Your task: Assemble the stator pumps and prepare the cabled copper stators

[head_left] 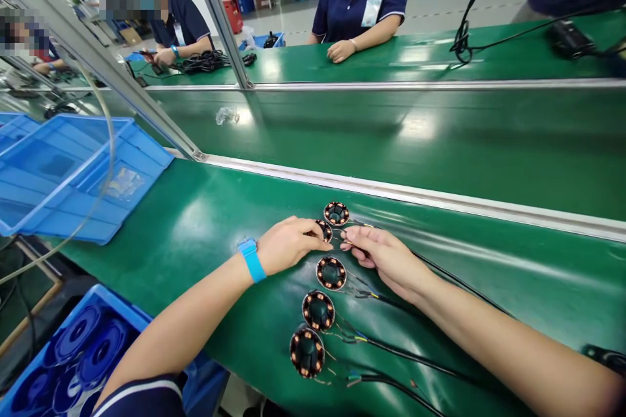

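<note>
Several ring-shaped motor stators with copper windings lie in a column on the green bench. My left hand (pixel 288 244), with a blue wristband, has its fingers closed on one stator (pixel 325 230), partly hidden by them. Just right of it, my right hand (pixel 381 251) pinches thin wire leads between thumb and fingers; the exact wire ends are hard to make out. Beyond my hands lies another stator (pixel 336 213). Nearer to me are a stator (pixel 331 273), a further stator (pixel 318 311) and the nearest stator (pixel 307 352). Black cables (pixel 405 355) with stripped coloured ends lie to their right.
A blue bin (pixel 122 208) rests on the bench at left. Below it, a blue crate (pixel 141 316) holds round blue parts (pixel 78 335). A metal rail (pixel 391 190) borders a green belt (pixel 317 130). Co-workers sit across, one with a hand (pixel 341 51) on the far bench.
</note>
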### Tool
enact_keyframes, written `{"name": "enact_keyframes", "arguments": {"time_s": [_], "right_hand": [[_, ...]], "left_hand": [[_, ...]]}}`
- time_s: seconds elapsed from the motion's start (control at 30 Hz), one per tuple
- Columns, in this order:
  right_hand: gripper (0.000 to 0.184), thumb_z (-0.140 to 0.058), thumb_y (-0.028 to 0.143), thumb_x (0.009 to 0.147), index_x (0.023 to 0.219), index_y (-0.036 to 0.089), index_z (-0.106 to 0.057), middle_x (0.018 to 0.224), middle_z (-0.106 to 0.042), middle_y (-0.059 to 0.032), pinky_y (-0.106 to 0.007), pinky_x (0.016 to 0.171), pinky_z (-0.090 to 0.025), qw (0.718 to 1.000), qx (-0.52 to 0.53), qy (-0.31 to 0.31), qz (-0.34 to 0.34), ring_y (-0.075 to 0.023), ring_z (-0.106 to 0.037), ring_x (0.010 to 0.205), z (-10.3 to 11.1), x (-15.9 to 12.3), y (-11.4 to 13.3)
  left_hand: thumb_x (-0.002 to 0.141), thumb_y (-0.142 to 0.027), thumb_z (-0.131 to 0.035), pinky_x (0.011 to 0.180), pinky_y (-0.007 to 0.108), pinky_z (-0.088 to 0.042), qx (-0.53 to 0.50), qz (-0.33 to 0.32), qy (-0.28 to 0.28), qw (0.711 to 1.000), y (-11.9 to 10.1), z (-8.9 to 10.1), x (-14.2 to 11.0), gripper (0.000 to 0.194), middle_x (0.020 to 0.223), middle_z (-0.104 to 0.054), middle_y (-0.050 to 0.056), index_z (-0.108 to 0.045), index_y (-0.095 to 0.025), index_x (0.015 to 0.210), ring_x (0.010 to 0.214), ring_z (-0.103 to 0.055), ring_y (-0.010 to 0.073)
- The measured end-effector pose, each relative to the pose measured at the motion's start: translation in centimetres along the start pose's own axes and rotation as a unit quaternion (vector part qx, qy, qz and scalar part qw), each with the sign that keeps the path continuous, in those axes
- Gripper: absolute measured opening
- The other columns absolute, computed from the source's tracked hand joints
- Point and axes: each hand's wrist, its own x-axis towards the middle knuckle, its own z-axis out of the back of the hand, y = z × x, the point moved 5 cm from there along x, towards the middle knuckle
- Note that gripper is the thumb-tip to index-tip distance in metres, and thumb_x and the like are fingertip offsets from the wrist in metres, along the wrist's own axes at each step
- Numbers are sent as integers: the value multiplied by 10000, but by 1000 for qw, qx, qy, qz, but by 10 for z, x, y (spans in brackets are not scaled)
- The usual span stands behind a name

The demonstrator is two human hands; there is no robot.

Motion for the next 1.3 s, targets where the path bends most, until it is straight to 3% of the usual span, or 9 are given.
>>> {"name": "enact_keyframes", "arguments": {"time_s": [0.13, 0.2, 0.3, 0.43, 0.6, 0.93, 1.1, 1.2, 1.3], "right_hand": [[530, -802, 568, 718, 986, 134, -658, 817, -624, -42, -193, 519, -319, 1000, -6, -11, 8, -77, -419, 608, 9, -4, -3], [575, -764, 582, 773, 1152, 165, -650, 973, -660, -65, -247, 739, -469, 998, -59, 9, 20, -138, -571, 829, 16, -10, 3], [605, -696, 617, 834, 1271, 206, -613, 1174, -639, -79, -365, 1039, -412, 987, -155, 27, 36, -216, -568, 1126, 24, -18, 15], [585, -619, 687, 848, 1082, 155, -676, 1033, -670, -104, -333, 803, -502, 980, -188, 69, 14, -215, -623, 935, 16, -10, 16], [555, -768, 642, 709, 912, 134, -678, 842, -631, -56, -202, 511, -268, 997, -70, -15, 21, -76, -412, 602, 6, 4, 6], [577, -702, 653, 800, 1075, 146, -686, 840, -639, -58, -215, 522, -301, 996, -82, -16, -2, -83, -402, 593, 18, -13, -8], [511, -574, 599, 929, 1300, 249, -590, 1133, -663, -65, -360, 965, -463, 949, -279, -60, 136, -217, -607, 1058, 35, -37, 34], [478, -536, 629, 929, 1179, 236, -643, 1066, -681, -64, -383, 955, -482, 908, -340, -132, 207, -229, -640, 998, 48, -29, 65], [595, -506, 722, 880, 1023, 173, -684, 971, -687, -93, -373, 817, -526, 918, -369, -35, 142, -222, -650, 855, 47, 1, 69]], "left_hand": [[987, -147, -493, 896, 298, -483, -25, -14, 0, 1000, -1, 2, 4, 279, 1066, -687, 33, -728, -243, 1101, 988, -647, 158], [981, -172, -525, 938, 290, -486, -68, -6, -1, 998, 0, 8, 6, 245, 1114, -682, 36, -714, -236, 1123, 1032, -640, 155], [967, -243, -583, 972, 282, -483, -111, 11, -17, 994, 6, 16, 6, 210, 1176, -666, 41, -693, -238, 1146, 1092, -623, 155], [957, -276, -608, 960, 314, -476, -64, 1, -37, 997, 11, 15, 4, 151, 1109, -698, 38, -719, -219, 1042, 1057, -635, 170], [976, -255, -570, 972, 315, -472, -33, -32, -37, 998, 9, 8, 3, 170, 1015, -742, 28, -716, -187, 1031, 1090, -624, 179], [972, -255, -571, 949, 320, -479, -40, -25, -22, 999, 5, 12, 7, 173, 983, -731, 54, -716, -162, 993, 1026, -633, 195], [960, -288, -609, 928, 315, -464, -58, 8, -42, 997, 2, 17, 16, 188, 1078, -718, 37, -688, -200, 1106, 1023, -644, 178], [976, -251, -579, 950, 338, -445, -13, 6, -59, 998, 1, 16, 31, 208, 1152, -688, 43, -661, -200, 1160, 1072, -626, 183], [981, -190, -552, 939, 326, -452, 19, -11, -27, 999, 3, 9, 49, 194, 1141, -686, 44, -664, -181, 1139, 1079, -626, 176]]}}
